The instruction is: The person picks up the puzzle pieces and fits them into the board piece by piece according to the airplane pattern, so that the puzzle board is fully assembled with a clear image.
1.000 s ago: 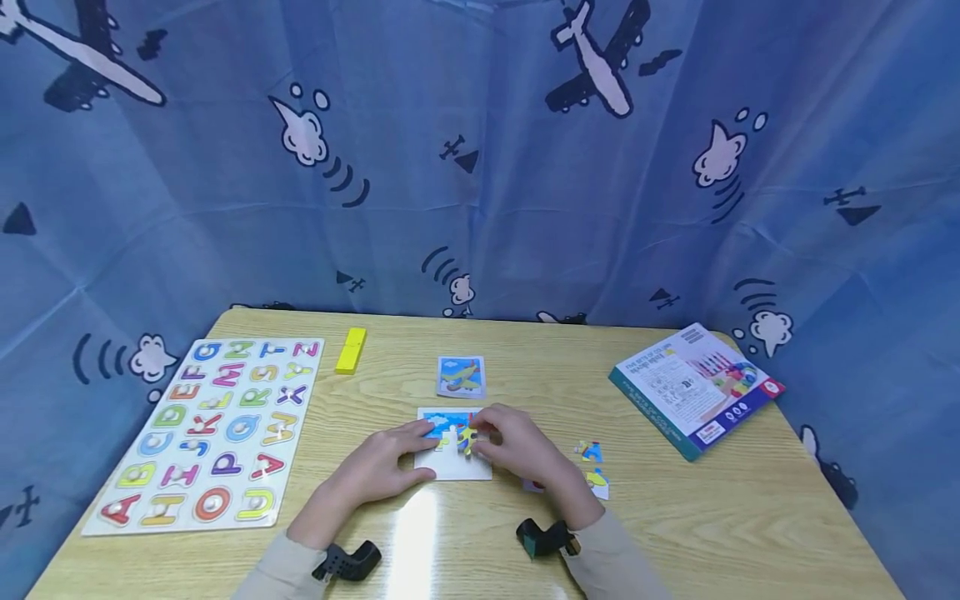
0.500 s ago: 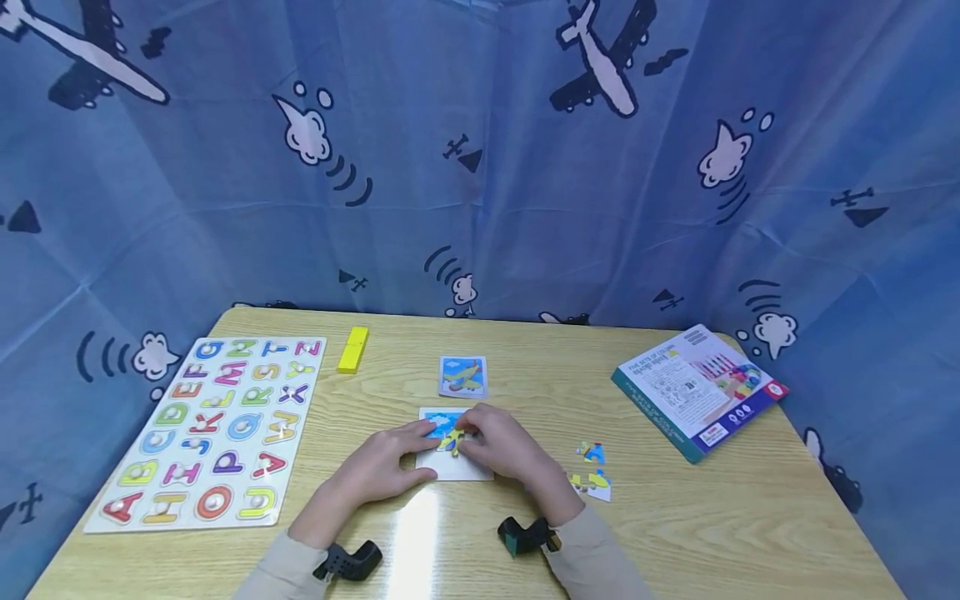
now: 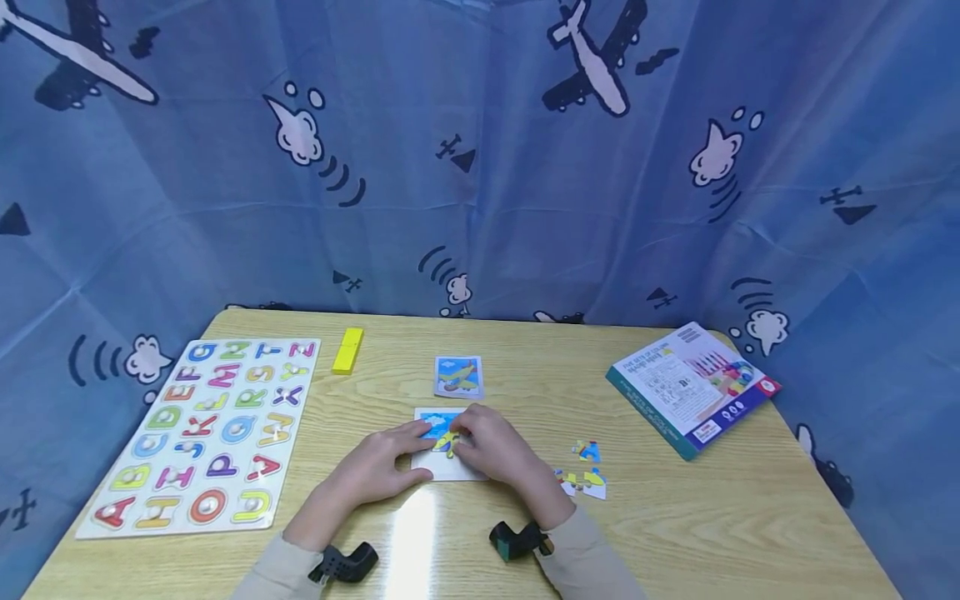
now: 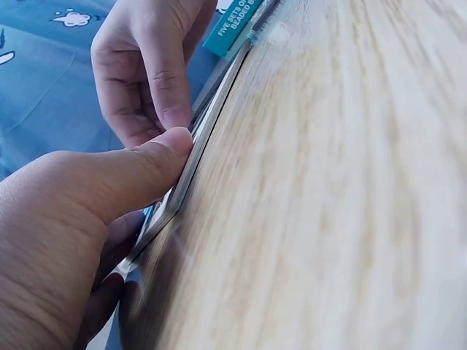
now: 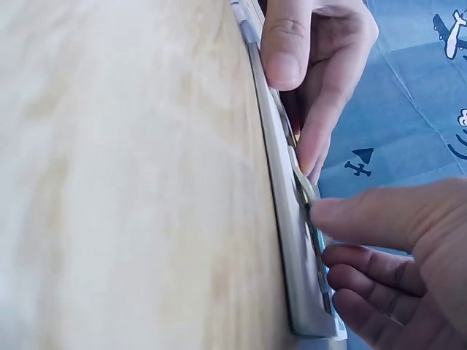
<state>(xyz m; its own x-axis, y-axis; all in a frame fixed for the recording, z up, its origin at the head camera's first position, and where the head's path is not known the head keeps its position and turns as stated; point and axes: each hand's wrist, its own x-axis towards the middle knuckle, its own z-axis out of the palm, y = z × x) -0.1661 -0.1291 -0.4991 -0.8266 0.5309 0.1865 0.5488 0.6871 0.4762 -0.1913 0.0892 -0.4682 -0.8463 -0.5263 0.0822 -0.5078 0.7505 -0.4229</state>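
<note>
A white puzzle board [image 3: 457, 473] lies on the table with blue-sky pieces along its far side. My left hand [image 3: 382, 462] rests on its left part, fingers stretched over the top and thumb on the near edge. My right hand [image 3: 491, 442] pinches a yellow puzzle piece [image 3: 452, 437] over the middle of the board. In the right wrist view, this piece [image 5: 303, 181] stands slightly tilted above the board [image 5: 281, 189], between the thumb and the curled fingers. The right fingers partly cover the board's right side. Behind it lies a picture card [image 3: 459, 377] with a yellow plane.
Several loose puzzle pieces [image 3: 592, 479] lie right of the right forearm. An alphabet board [image 3: 251, 446] takes up the left of the table [image 3: 675, 517]. A yellow block [image 3: 348, 350] lies beyond it. At the back right lies a box [image 3: 693, 387]; a blue curtain [image 3: 525, 208] hangs behind.
My right hand has moved left with the yellow piece, from the board's right side to its middle, and lowered it. More loose pieces show beside the forearm. The left hand stays put.
</note>
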